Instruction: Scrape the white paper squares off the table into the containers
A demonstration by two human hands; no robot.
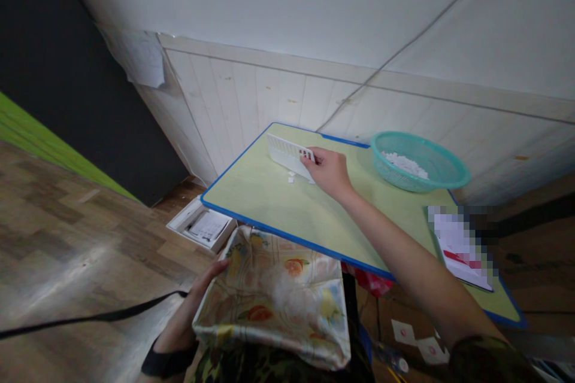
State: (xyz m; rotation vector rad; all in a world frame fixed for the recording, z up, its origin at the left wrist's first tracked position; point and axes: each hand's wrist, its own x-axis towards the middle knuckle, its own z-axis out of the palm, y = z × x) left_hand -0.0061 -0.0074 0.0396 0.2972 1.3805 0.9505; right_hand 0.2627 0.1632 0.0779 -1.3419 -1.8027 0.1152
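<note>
**Head view**

1. Your right hand (330,170) was stretched out over the table (269,215). Its fingers and thumb were closed on the near end of a white slotted rack (285,152). The rack stood on edge near the far side of the table, close to the wall.
2. Your left hand (209,278) was down at your lap. Its fingers were bent round the left edge of a flowered cloth bag (278,305) and held it. White fluff showed on top of the bag.
3. Progress, as a judgement:
   - A green basket (431,184) stood to the right of the rack, apart from it, and held a small heap of white pieces (406,164).
   - A few loose white bits (291,178) lay on the table just beside the rack.
   - The heap covered only part of the basket's bottom, so the work looked partly done.
   - You cannot tell from this view whether the rack had pieces left on it.
4. Writing and labels:
   - No brand or label could be read on the rack, the basket or the bag.
   - The papers (458,248) at the right edge of the table were blurred out; only a red stripe showed.
   - The sheets in the open box (200,228) on the floor carried print too small to read.
   - The sheet (141,60) stuck on the wall showed no legible text.
</note>
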